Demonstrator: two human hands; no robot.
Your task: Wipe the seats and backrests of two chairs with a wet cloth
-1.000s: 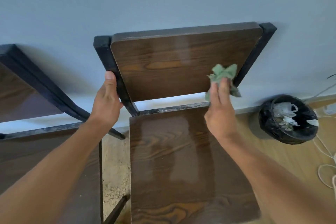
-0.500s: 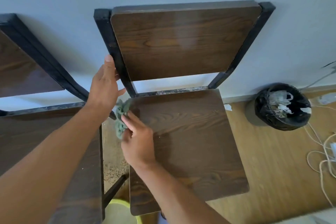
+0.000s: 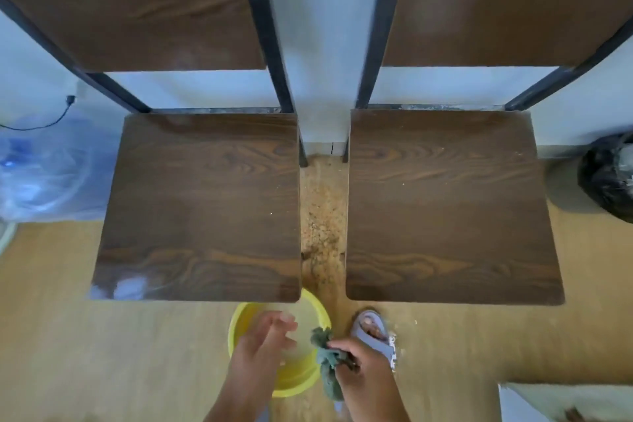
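Green-grey cloth (image 3: 327,361) is gripped in the closed right hand (image 3: 363,377), bunched and hanging down past the fingers, just beside the right rim of a yellow basin (image 3: 239,325). The left hand (image 3: 260,349) is held open with fingers spread above the basin, nothing being grasped. The basin is set on the wooden floor (image 3: 102,353), partly tucked under the front edge of the left chair seat (image 3: 202,205). A foot in a pale slipper (image 3: 373,332) is seen just right of the cloth. The right chair seat (image 3: 448,205) stands beside the left one, a strip of floor strewn with crumbs (image 3: 322,216) between them. Both dark wood backrests are seen above, against a pale wall. A black bin bag (image 3: 609,178) is seen far right.
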